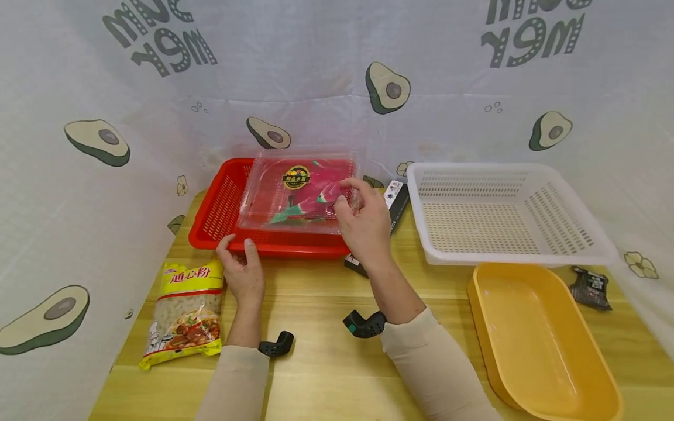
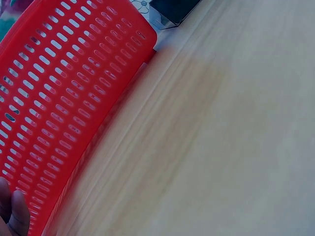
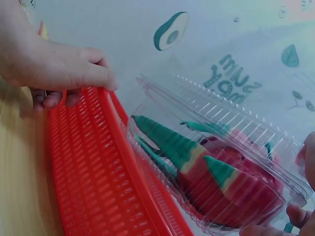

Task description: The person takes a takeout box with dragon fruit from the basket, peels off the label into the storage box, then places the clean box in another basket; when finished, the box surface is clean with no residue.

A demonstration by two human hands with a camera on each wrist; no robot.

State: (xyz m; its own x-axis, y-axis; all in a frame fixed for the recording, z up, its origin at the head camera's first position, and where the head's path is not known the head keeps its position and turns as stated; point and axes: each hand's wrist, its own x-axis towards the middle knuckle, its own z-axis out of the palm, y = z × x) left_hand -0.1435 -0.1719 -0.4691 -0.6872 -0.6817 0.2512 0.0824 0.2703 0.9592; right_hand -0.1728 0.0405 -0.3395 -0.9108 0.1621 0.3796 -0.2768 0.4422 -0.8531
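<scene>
A clear plastic clamshell box (image 1: 274, 199) with a black-and-gold label holds pink dragon fruit (image 3: 221, 194) with green tips. It lies tilted over the red basket (image 1: 202, 228), overlapping its right part; in the right wrist view the basket's wall hides its lower edge. My right hand (image 1: 368, 228) pinches the box at its right edge, its fingertips (image 3: 298, 216) at the right border of the right wrist view. At the basket's near rim my left hand (image 1: 244, 280) grips the red plastic, with several fingers curled below the rim outside. The left wrist view shows the perforated basket wall close up.
Left of my left hand lies a yellow pasta bag (image 1: 186, 316). A black box (image 1: 397, 204) lies partly behind my right hand. On the right stand a white basket (image 1: 434, 257) and a yellow tray (image 1: 537, 339), with a small black packet (image 1: 591, 287) beside them.
</scene>
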